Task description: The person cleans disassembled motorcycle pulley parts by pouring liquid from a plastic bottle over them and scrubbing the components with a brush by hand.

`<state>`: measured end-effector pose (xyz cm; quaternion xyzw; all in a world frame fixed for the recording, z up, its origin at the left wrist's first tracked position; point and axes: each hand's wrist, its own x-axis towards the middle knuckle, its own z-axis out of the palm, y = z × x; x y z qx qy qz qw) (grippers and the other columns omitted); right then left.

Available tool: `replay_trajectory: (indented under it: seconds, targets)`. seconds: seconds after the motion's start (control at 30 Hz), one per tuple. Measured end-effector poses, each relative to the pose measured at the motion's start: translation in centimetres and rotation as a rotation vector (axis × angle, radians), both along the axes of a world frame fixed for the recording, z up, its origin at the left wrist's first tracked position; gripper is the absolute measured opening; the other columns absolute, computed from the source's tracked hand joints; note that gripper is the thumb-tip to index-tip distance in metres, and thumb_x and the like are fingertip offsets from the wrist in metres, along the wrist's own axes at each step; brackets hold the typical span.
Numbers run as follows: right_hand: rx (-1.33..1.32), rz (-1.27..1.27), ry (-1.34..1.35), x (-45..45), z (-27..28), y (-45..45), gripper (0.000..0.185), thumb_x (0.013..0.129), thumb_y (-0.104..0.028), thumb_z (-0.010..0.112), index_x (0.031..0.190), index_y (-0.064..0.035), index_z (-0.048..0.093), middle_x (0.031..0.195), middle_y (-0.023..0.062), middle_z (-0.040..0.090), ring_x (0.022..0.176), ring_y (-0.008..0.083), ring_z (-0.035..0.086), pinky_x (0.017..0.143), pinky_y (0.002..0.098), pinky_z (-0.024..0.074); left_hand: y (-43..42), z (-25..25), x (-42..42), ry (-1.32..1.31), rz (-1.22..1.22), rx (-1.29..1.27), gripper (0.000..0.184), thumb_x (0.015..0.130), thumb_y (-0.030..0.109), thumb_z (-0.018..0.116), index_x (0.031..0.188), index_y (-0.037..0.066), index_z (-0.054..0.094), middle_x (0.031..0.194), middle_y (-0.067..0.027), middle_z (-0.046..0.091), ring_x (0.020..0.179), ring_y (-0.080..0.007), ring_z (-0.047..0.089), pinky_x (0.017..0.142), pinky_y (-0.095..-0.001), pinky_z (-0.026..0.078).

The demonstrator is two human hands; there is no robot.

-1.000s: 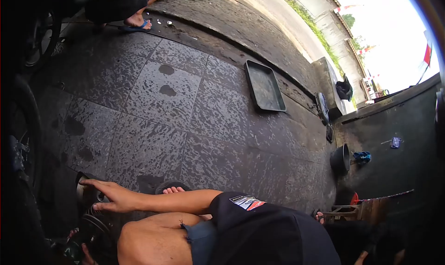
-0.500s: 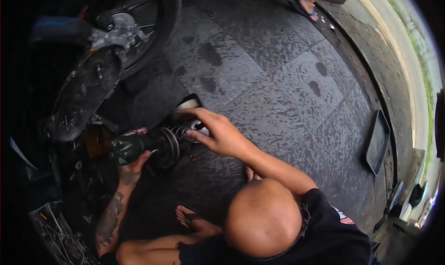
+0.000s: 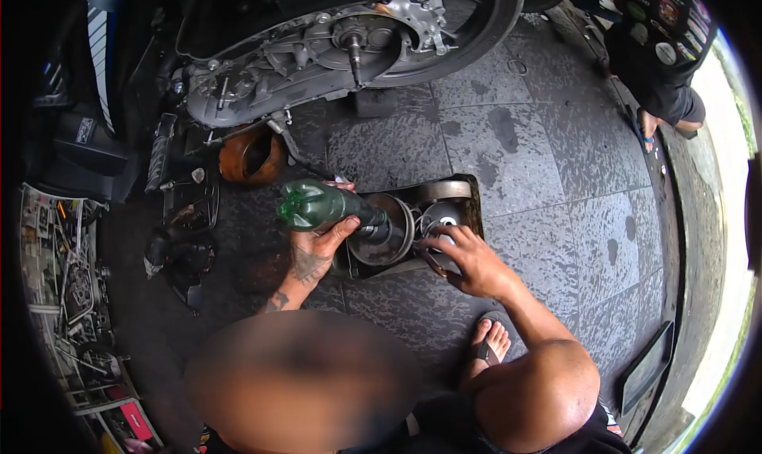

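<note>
A green plastic bottle (image 3: 317,206) lies tilted in my left hand (image 3: 313,252), its narrow end pointing right over a round metal part (image 3: 379,244). That part rests in a shallow dark tray (image 3: 476,200). Over the tray's right side is my right hand (image 3: 480,267), with thumb and fingers around a thin curved part (image 3: 432,259). Close to these fingers sits a small silvery round piece (image 3: 447,222). Another round metal part (image 3: 444,190) lies at the tray's far edge.
Beyond the tray is a motorcycle's opened metal casing (image 3: 278,81) and rear wheel (image 3: 492,33). An orange-brown container (image 3: 250,156) stands left of the bottle. Tools fill a rack (image 3: 79,295) at far left. Another person's leg (image 3: 667,97) shows at upper right, a black tray (image 3: 647,367) at lower right.
The view has swung left, bringing the motorcycle, bottle and parts tray fully into sight. My left hand still holds the bottle. My right hand stays near the round parts, now around the curved piece.
</note>
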<state>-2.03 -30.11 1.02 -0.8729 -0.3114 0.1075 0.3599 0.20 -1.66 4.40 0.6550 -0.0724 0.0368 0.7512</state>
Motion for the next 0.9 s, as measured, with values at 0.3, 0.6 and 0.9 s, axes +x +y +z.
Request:
replay_trajectory:
  seconds: [0.3, 0.6, 0.9]
  targets:
    - [0.095, -0.22, -0.066, 1.9, 5.3, 3.4, 0.025, 0.088, -0.022, 0.068, 0.089, 0.0009, 0.059, 0.077, 0.0182, 0.061, 0.07, 0.0372, 0.063, 0.062, 0.043, 0.0492, 0.6, 0.4, 0.4, 0.02, 0.051, -0.073, 0.048, 0.079, 0.007, 0.078, 0.12, 0.005, 0.053, 0.12, -0.0089, 0.059, 0.112, -0.0172, 0.056, 0.095, -0.0316, 0.052]
    - [0.099, -0.111, -0.108, 9.1, 3.9, 7.9, 0.03, 0.088, -0.02, 0.067, 0.099, 0.0026, 0.051, 0.091, 0.0266, 0.06, 0.085, 0.047, 0.06, 0.067, 0.0502, 0.0468, 2.1, -1.0, 0.0, 0.02, 0.101, -0.119, 0.053, 0.082, 0.004, 0.074, 0.127, 0.003, 0.045, 0.121, -0.0124, 0.058, 0.116, -0.0223, 0.056, 0.101, -0.0369, 0.046]
    - [0.07, -0.046, 0.054, 5.6, 2.3, 9.1, 0.025, 0.086, -0.012, 0.065, 0.105, 0.0013, 0.057, 0.082, 0.0263, 0.064, 0.077, 0.0451, 0.063, 0.067, 0.0478, 0.0506, 2.5, 0.4, -1.8, 0.032, 0.128, -0.114, 0.056, 0.084, 0.006, 0.072, 0.131, 0.001, 0.042, 0.123, -0.0159, 0.057, 0.115, -0.0269, 0.057, 0.103, -0.0427, 0.046]
